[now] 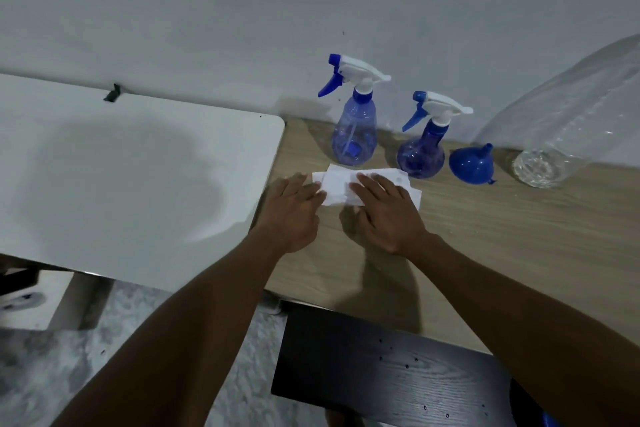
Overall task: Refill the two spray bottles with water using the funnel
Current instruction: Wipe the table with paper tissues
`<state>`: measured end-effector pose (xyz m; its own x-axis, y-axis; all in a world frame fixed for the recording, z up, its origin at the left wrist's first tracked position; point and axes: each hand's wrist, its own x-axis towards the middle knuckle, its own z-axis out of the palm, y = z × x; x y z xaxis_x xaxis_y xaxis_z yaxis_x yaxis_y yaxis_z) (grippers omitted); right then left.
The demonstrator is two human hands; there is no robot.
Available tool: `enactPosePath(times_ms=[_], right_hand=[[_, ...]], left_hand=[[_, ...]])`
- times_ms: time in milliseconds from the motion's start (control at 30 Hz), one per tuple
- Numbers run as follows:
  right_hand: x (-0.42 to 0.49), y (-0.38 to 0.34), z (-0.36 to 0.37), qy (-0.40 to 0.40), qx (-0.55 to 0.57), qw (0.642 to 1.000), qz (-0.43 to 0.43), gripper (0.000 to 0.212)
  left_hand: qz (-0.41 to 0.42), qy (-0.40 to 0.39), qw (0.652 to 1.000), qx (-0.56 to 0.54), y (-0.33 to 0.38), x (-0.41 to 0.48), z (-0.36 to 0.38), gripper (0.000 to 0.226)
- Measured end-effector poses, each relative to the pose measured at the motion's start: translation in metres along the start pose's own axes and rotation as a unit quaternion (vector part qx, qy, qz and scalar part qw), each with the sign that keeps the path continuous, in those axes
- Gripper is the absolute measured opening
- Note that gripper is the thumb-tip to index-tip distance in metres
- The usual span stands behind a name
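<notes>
Spray bottles number two, both standing at the back of the wooden table (502, 236): the tall spray bottle (355, 135) and the round spray bottle (420, 156). One blue funnel (471, 165) and one clear bottle (561, 135) sit to their right. The left hand (294, 208) and right hand (388, 211) press flat, fingers straight, on one white tissue (336, 180), gripping nothing.

Both forearms bare, stretched fwd side by side. My left grip (294, 211) is palm-down, fingers straight, tips on the left edge of the tissue (337, 180). My right grip (388, 215) lies flat, fingers spread, on the tissue's mid/right part.
</notes>
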<state>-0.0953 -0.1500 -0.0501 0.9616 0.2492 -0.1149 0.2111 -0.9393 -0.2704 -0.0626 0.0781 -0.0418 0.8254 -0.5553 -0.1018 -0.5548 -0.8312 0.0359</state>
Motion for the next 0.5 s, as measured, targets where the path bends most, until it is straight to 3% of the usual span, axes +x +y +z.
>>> enactPosePath(times_ms=[133, 267, 367, 500], right_hand=[[0.014, -0.011, 0.006, -0.100, -0.016, 0.994, -0.033, 0.077], [0.019, -0.022, 0.015, -0.039, -0.030, 0.997, -0.057, 0.074], [0.020, -0.027, 0.018, -0.085, -0.025, 0.994, -0.065, 0.082], [0.014, -0.014, 0.014, -0.090, -0.010, 0.995, -0.040, 0.079]], left_hand=[[-0.039, 0.053, 0.996, -0.066, -0.019, -0.015, 0.002, 0.055], [-0.084, 0.074, 0.991, -0.071, -0.033, -0.028, 0.009, 0.053], [-0.112, 0.075, 0.986, -0.095, -0.032, -0.031, 0.013, 0.051], [-0.111, 0.085, 0.980, -0.142, -0.011, -0.027, 0.008, 0.051]])
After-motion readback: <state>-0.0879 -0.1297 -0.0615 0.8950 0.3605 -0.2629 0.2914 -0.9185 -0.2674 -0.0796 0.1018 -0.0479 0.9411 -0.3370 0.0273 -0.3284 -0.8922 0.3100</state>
